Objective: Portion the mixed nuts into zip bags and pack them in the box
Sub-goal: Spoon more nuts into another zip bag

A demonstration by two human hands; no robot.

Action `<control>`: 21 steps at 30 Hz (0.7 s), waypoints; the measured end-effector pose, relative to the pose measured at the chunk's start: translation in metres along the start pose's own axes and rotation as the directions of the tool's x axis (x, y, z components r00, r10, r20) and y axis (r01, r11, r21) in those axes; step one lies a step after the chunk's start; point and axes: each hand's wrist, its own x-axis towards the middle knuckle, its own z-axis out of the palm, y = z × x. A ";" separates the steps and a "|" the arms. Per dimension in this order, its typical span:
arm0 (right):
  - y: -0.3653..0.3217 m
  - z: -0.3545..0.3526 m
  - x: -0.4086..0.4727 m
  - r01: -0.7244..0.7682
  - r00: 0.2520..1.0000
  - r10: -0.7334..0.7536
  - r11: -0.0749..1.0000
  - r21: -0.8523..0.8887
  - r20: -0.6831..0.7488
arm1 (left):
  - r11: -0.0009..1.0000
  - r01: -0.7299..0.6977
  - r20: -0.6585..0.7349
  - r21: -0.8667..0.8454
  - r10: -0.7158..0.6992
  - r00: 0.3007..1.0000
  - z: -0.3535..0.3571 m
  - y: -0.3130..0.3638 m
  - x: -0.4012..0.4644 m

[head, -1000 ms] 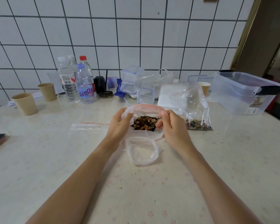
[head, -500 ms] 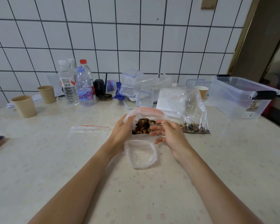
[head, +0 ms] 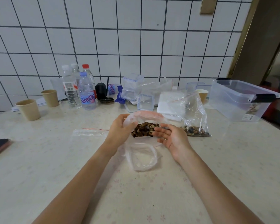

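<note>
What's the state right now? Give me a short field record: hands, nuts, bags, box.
left hand: grips the nut bag's rim
right hand: holds a spoon dipped in the nuts
nut bag: open, between the hands
open bag: empty, below the nut bag
portioned bag: nuts at its bottom, right of the hands
flat bag: empty, left
box: far right; contents unclear

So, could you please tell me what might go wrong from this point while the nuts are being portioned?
1. The left hand holds the big nut bag tilted open; nuts heaped near its mouth could spill onto the table.
2. The spoon in the right hand must cross to the open zip bag, which lies limp; nuts may miss its mouth.
3. The standing filled zip bag looks unsealed and could tip over.
</note>
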 end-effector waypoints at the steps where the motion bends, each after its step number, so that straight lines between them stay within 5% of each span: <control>1: -0.001 -0.001 0.000 0.003 1.000 -0.003 1.000 0.003 -0.001 | 1.000 0.005 0.011 0.024 -0.005 1.000 -0.002 0.001 0.000; 7: -0.007 -0.004 -0.002 0.036 0.999 -0.036 0.999 -0.015 -0.007 | 0.957 -0.086 -0.033 0.278 0.099 0.995 -0.020 0.007 -0.017; 13: -0.017 -0.009 -0.004 0.117 0.992 -0.120 0.990 -0.080 -0.025 | 0.815 -0.320 -0.082 0.483 0.406 0.910 -0.035 0.003 -0.054; 21: -0.028 -0.022 -0.013 0.135 0.991 -0.133 0.987 -0.087 0.027 | 0.755 -0.318 0.137 0.573 0.295 0.946 -0.027 -0.005 -0.074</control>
